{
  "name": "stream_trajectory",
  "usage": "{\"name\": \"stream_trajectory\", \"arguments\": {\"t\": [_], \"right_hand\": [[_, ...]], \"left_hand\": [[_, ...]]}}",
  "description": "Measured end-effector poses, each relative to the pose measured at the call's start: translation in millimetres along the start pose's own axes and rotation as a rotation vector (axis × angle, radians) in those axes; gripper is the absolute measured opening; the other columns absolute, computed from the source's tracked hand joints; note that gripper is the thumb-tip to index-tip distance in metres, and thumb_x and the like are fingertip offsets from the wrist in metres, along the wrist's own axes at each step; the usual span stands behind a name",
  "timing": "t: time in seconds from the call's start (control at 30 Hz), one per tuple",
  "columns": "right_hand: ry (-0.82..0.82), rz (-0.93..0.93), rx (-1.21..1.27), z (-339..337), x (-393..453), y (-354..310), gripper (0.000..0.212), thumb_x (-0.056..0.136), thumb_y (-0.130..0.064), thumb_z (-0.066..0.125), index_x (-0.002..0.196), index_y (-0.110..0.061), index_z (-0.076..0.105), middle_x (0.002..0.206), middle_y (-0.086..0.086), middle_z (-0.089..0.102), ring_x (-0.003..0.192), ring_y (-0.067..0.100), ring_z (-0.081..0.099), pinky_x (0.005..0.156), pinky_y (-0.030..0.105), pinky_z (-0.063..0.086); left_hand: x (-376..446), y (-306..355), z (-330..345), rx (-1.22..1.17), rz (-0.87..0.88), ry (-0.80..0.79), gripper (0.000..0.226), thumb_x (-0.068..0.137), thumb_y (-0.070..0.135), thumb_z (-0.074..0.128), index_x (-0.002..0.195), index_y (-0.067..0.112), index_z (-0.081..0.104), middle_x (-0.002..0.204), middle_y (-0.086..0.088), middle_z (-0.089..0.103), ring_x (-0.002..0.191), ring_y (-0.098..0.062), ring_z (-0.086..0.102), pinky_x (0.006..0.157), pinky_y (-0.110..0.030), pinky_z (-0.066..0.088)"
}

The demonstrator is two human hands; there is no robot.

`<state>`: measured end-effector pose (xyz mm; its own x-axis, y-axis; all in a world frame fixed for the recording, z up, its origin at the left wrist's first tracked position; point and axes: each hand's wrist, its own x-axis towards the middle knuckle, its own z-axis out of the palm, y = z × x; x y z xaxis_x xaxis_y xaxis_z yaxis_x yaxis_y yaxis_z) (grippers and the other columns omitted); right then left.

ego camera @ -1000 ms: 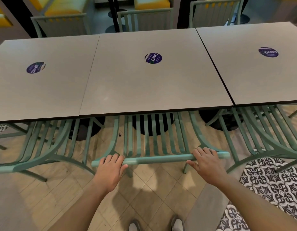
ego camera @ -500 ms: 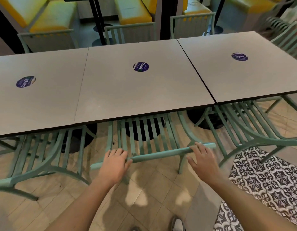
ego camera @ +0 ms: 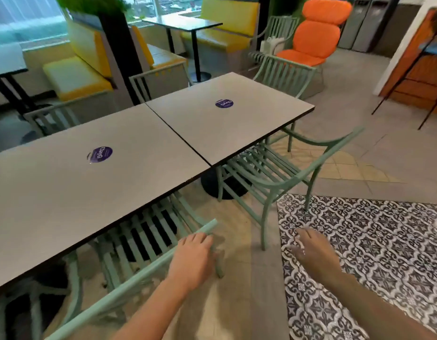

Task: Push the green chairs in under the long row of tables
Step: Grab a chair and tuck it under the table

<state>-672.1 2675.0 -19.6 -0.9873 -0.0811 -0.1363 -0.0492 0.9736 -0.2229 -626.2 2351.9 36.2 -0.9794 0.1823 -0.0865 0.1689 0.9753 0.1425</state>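
The row of grey tables (ego camera: 65, 192) runs from the lower left to an end table (ego camera: 237, 126). A green chair (ego camera: 129, 283) sits tucked under the near table, only its top rail and back slats showing. My left hand (ego camera: 193, 256) lies on the right end of that rail, fingers curled over it. My right hand (ego camera: 313, 253) hangs free above the patterned floor, fingers apart, holding nothing. Another green chair (ego camera: 281, 173) stands at the end table, its seat partly under the top and its back well out.
More green chairs (ego camera: 161, 77) (ego camera: 283, 72) stand along the tables' far side. Yellow booth benches (ego camera: 75, 77) and a small black table (ego camera: 183, 23) lie behind them. An orange lounge chair (ego camera: 318, 38) is at the back right. Patterned floor tiles (ego camera: 372, 241) spread to my right.
The view has swung right toward the end table. My right hand has come off the chair's top rail and moved right; my left hand has slid to the rail's right end.
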Motion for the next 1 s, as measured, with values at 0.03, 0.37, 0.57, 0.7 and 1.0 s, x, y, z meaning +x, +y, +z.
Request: {"name": "stream_trajectory", "arguments": {"t": [0.03, 0.37, 0.57, 0.7, 1.0], "right_hand": [[0.010, 0.022, 0.021, -9.2, 5.9, 19.0, 0.057, 0.094, -0.051, 0.039, 0.144, -0.022, 0.036, 0.148, 0.001, 0.037, 0.136, 0.019, 0.033, 0.113, 0.039, 0.028], [0.094, 0.075, 0.046, -120.2, 76.8, 202.6, 0.056, 0.096, -0.050, 0.036, 0.146, -0.025, 0.029, 0.152, 0.003, 0.031, 0.139, 0.023, 0.028, 0.114, 0.041, 0.027], [0.148, -0.013, 0.010, -153.6, 147.8, 242.7, 0.056, 0.098, -0.046, 0.038, 0.146, -0.021, 0.031, 0.150, 0.005, 0.036, 0.138, 0.022, 0.030, 0.116, 0.037, 0.022], [0.124, -0.062, 0.001, -158.8, 211.1, 273.2, 0.054, 0.098, -0.046, 0.040, 0.145, -0.022, 0.031, 0.149, 0.004, 0.037, 0.137, 0.021, 0.030, 0.116, 0.037, 0.021], [0.008, -0.141, -0.009, -166.8, 322.7, 335.1, 0.056, 0.096, -0.046, 0.043, 0.145, -0.022, 0.032, 0.149, 0.002, 0.035, 0.139, 0.021, 0.027, 0.116, 0.038, 0.020]], "left_hand": [[15.0, 17.2, -3.4, 0.005, 0.010, -0.013, 0.040, 0.098, 0.047, 0.038, 0.128, 0.025, 0.051, 0.127, 0.006, 0.052, 0.121, -0.018, 0.048, 0.104, -0.034, 0.035], [197.7, 217.8, -29.1, 0.064, 0.115, -0.035, 0.049, 0.098, 0.050, 0.036, 0.136, 0.021, 0.045, 0.132, -0.001, 0.050, 0.121, -0.023, 0.047, 0.100, -0.039, 0.039], [286.5, 267.0, -24.9, 0.103, 0.127, -0.041, 0.050, 0.098, 0.049, 0.037, 0.139, 0.022, 0.043, 0.133, -0.002, 0.051, 0.121, -0.024, 0.049, 0.098, -0.039, 0.040], [362.3, 290.6, 0.6, 0.113, 0.088, -0.067, 0.054, 0.097, 0.054, 0.036, 0.140, 0.021, 0.041, 0.136, -0.003, 0.049, 0.124, -0.024, 0.047, 0.102, -0.040, 0.038], [456.9, 316.9, 33.8, 0.074, -0.014, -0.163, 0.057, 0.095, 0.061, 0.035, 0.138, 0.023, 0.041, 0.132, 0.000, 0.052, 0.118, -0.020, 0.051, 0.099, -0.037, 0.042]]}}
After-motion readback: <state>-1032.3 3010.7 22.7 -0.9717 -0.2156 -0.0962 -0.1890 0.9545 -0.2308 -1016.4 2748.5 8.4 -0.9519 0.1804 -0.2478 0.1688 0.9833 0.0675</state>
